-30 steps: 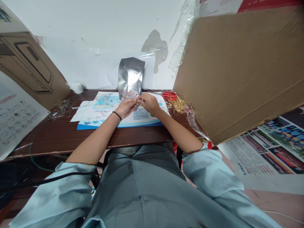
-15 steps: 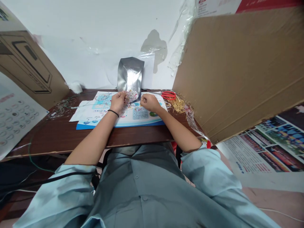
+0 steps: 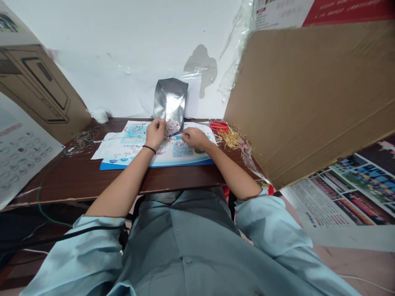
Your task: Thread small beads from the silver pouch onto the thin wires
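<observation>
My left hand (image 3: 156,133), with a black band at its wrist, has its fingers pinched together beside a heap of small clear and pink beads (image 3: 173,127). Whatever it holds is too small to make out. Across the beads, my right hand (image 3: 195,138) is also closed, thumb against fingers, its contents hidden. The beads lie at the lower part of a silver foil pouch (image 3: 170,100) that leans against the wall. Under both hands is a printed paper sheet (image 3: 132,162). A thin strand with small white beads (image 3: 98,141) stretches over the paper left of my left hand.
Red-handled scissors (image 3: 219,126) lie at the right, next to a pile of gold-coloured sticks (image 3: 231,137) and crumpled clear plastic (image 3: 247,152). Tangled clear thread (image 3: 80,142) sits on the left of the brown table (image 3: 182,176). Cardboard boxes (image 3: 302,94) flank both sides.
My right hand has turned slightly, its fingertips pointing more toward the beads. My left hand stays beside them, still pinched. The whole view has shifted a little.
</observation>
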{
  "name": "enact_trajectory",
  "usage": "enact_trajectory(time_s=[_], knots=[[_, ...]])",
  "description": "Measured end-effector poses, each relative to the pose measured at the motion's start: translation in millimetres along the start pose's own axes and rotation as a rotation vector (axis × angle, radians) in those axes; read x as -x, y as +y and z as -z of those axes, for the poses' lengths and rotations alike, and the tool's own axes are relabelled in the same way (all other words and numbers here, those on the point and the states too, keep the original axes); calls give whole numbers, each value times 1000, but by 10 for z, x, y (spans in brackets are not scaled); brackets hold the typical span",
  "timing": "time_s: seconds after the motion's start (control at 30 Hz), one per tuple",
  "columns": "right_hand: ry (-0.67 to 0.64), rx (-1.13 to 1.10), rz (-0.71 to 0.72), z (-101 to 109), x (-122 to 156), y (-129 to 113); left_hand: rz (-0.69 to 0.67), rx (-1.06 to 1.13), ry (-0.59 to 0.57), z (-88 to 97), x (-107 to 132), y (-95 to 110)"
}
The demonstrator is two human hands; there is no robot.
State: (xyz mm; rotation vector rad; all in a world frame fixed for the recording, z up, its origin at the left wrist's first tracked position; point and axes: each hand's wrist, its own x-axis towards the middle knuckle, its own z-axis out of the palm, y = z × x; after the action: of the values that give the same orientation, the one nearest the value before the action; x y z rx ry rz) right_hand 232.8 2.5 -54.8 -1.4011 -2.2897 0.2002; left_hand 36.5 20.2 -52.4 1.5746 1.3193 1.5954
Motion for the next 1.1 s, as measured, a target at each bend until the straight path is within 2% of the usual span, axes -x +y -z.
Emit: enact_trajectory(time_s=[0.1, 0.17, 0.3, 0.37, 0.47, 0.6, 0.73, 0.83, 0.93, 1.1], knots=[[104, -164, -26, -31, -31, 29, 41, -46, -39, -12, 64, 94], [158, -353, -38, -48, -49, 26, 31, -68, -93, -27, 111, 151], [118, -774, -65, -78, -65, -34, 5, -98, -148, -48, 171, 206], [96, -859, -81, -88, -61, -69, 12, -82, -155, -56, 182, 200], [118, -818, -74, -81, -49, -97, 32, -50, -179, -72, 183, 161], [194, -657, -56, -37, -41, -86, 56, -54, -226, -101, 126, 121], [303, -552, -68, 5, -48, -73, 69, -107, -348, -144, -12, 187], [363, -570, -108, 19, -52, -79, 88, -120, -451, -184, -124, 277], [358, -633, -143, 27, -51, -81, 85, -152, -518, -209, -201, 339], [366, -607, -166, 72, -46, -57, 61, -215, -538, -201, -233, 381]])
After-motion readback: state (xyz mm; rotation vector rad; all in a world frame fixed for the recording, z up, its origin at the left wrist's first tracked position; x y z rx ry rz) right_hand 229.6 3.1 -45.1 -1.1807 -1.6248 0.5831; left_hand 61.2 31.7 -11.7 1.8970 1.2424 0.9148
